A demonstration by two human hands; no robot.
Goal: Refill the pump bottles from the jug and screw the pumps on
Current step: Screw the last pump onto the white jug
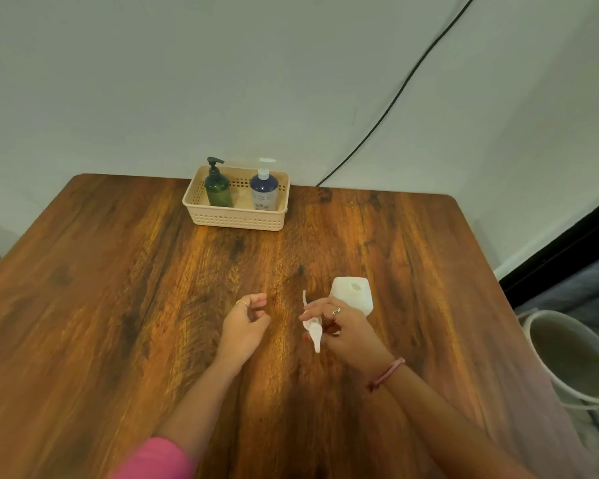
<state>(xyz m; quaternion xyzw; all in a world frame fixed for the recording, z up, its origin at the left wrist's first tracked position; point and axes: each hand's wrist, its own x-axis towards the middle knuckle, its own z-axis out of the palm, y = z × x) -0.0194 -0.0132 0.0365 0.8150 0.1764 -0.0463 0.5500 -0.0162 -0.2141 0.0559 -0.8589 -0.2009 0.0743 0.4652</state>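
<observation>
The white bottle (354,294) stands upright on the desk (118,305) toward its near right part, its mouth open and facing up, which suits a bottle waiting to be filled or, if already filled, to be capped; how much liquid it holds cannot be told from this angle. Just beside it, on its near left side, the right hand (339,331) has its grip clamped on the white pump head (313,331), nozzle pointing toward the person and the thin dip tube rising at the far end, so the pump is off the bottle and held clear of the wood, likely to keep any drips off the desk and keep it ready for threading back on. The left hand (246,323) hovers near the middle of the desk with its grip loosely curled and holding nothing, free, I judge, to steady the bottle. At the far edge, a cream basket (237,221) holds a dark green pump bottle (218,190) on its left and a blue-and-white pump bottle (264,190) on its right, both upright with pumps fitted, seemingly parked out of the working space. No jug shows on the desk; a pale bucket (574,357) sits beyond the right edge, below desk level.
</observation>
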